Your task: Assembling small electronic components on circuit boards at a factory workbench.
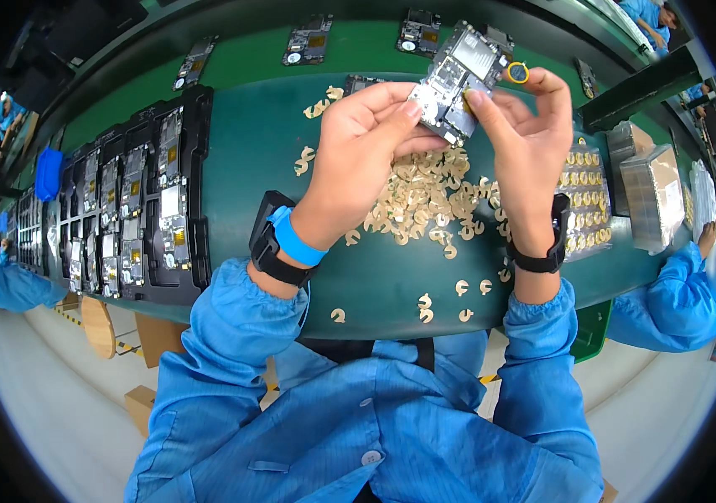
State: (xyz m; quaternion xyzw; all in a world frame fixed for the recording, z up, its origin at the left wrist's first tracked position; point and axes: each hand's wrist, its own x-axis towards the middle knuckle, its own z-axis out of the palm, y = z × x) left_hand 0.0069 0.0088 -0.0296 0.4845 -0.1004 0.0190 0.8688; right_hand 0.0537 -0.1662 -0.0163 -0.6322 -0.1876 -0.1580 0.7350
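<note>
Blue smock (pixel 375 427), green table (pixel 257 151), pale floor (pixel 60 373): left grip (pixel 354 155) and right grip (pixel 530 151) clamp one circuit board (pixel 456 77).

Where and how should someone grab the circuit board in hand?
Probably pinch the circuit board by its lower-left edge, from the left, as the left hand does: it's flat and tilted, its face crowded with components, and the right hand occupies its right side.

Green workbench (pixel 249 134), pale floor (pixel 48 369), yellow-and-black tape (pixel 127 346), rounded wooden seat (pixel 99 327), dark beam (pixel 645 87)

Held board (pixel 452 77) right of tray (pixel 198 159)
</note>
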